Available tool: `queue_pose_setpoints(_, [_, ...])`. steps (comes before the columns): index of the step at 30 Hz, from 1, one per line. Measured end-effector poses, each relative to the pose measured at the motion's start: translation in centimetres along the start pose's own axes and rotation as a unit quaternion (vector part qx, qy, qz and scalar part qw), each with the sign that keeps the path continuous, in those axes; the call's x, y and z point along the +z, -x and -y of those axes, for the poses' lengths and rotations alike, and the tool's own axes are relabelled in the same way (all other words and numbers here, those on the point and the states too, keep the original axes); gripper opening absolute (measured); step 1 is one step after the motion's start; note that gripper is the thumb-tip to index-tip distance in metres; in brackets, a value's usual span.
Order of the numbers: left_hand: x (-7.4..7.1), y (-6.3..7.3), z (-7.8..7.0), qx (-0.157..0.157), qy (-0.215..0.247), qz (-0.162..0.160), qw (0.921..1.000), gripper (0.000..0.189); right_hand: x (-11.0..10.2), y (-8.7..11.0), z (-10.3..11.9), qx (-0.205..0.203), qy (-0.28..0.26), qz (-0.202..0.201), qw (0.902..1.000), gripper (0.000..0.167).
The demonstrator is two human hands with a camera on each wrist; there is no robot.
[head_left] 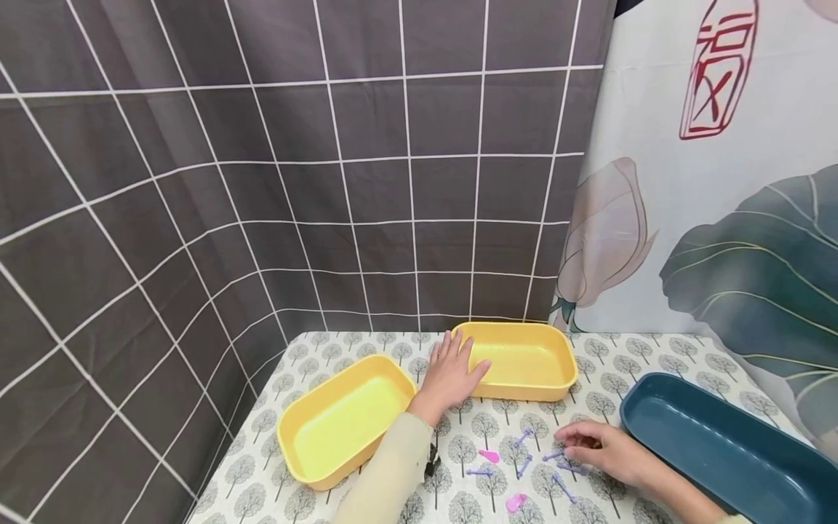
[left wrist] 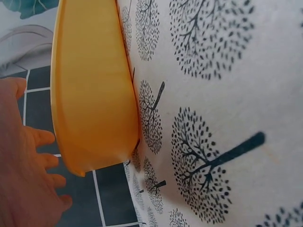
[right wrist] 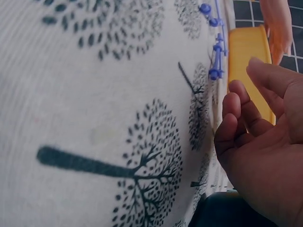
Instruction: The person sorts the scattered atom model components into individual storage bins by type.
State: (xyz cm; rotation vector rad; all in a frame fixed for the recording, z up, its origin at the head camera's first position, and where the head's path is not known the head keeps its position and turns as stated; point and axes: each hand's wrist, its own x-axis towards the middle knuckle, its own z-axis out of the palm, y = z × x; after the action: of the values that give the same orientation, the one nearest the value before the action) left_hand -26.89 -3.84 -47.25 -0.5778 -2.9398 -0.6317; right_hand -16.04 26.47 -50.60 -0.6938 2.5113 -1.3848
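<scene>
My left hand [head_left: 452,375] is spread out at the left end of the far yellow bin [head_left: 524,393]. In the left wrist view its fingers [left wrist: 45,161] are apart beside the bin's rim; whether they touch it I cannot tell. My right hand [head_left: 605,447] hovers by small purple rod-shaped pieces [head_left: 568,467], fingers loosely bent. The right wrist view shows thumb and fingers [right wrist: 251,113] apart, nothing visible between them. Other purple pieces [head_left: 524,464] lie scattered leftward, with a pink teardrop-shaped piece [head_left: 489,455] and a second pink piece [head_left: 516,502] nearer the front.
A second yellow bin [head_left: 308,477] stands at the left, beside my left forearm. On the right is a long dark blue bin [head_left: 720,444], close to my right forearm. The tree-print tablecloth [head_left: 252,502] reaches back to a dark grid curtain [head_left: 366,189].
</scene>
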Motion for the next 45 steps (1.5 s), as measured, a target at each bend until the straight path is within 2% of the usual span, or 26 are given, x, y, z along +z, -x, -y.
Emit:
queue_pose_setpoints(3, [0.0, -0.4, 0.0, -0.004, -0.01, 0.006, 0.9999, 0.075, 0.0, -0.1, -0.4, -0.017, 0.021, -0.001, 0.9996, 0.027])
queue_pose_setpoints(12, [0.3, -1.7, 0.1, -0.009, -0.026, 0.012, 0.9995, 0.077, 0.2, -0.2, -0.8, -0.021, 0.033, -0.007, 0.9992, 0.019])
queue_pose_setpoints(23, [0.9, -2.9, 0.4, -0.018, -0.031, 0.019, 0.9992, 0.076, 0.6, -0.7, -1.2, -0.062, 0.082, -0.022, 0.9945, 0.012])
queue_pose_setpoints(30, [1.2, -3.2, 0.2, -0.015, -0.037, 0.024, 0.9989, 0.077, 0.6, -0.8, -1.2, -0.045, 0.097, -0.024, 0.994, 0.011])
queue_pose_setpoints(37, [1.6, -3.2, 0.2, -0.017, -0.049, 0.026, 0.9983, 0.077, 0.7, -0.8, -1.1, -0.053, 0.102, -0.028, 0.993, 0.01])
queue_pose_setpoints(45, [1.9, -3.5, 0.5, -0.021, -0.061, 0.019, 0.9977, 0.075, 0.4, -0.9, -0.8, -0.036, 0.11, -0.01, 0.9933, 0.009])
